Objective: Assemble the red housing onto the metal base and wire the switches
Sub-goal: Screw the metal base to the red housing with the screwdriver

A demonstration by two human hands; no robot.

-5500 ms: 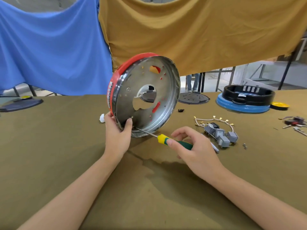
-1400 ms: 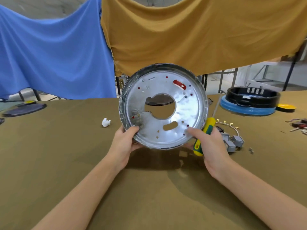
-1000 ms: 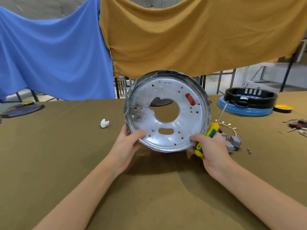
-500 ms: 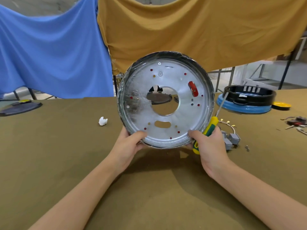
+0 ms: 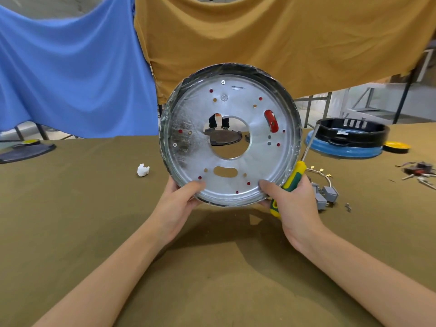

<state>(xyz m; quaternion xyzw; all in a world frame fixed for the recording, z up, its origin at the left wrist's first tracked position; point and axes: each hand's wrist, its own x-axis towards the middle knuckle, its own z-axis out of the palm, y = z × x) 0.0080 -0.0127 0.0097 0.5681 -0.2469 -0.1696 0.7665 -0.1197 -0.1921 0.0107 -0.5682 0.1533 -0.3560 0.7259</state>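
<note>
1. The metal base (image 5: 230, 135) is held upright above the table (image 5: 70, 220), its flat face toward the camera; the red housing (image 5: 270, 118) is seen only through its holes.
2. The lower rim is gripped by the left hand (image 5: 177, 204); the right hand (image 5: 295, 204) grips rim and screwdriver (image 5: 291, 182) together.
3. Screw-fastening appears under way: two screw heads are counted. Next, an empty hole must be lined up.
4. The switches (image 5: 324, 195), about three, lie unwired beside the right hand.

Bright, even daylight; soft shadows pool on the table (image 5: 70, 232) beneath the forearms. Glare mottles the metal base (image 5: 236, 185), and wide-angle distortion bends the edges
</note>
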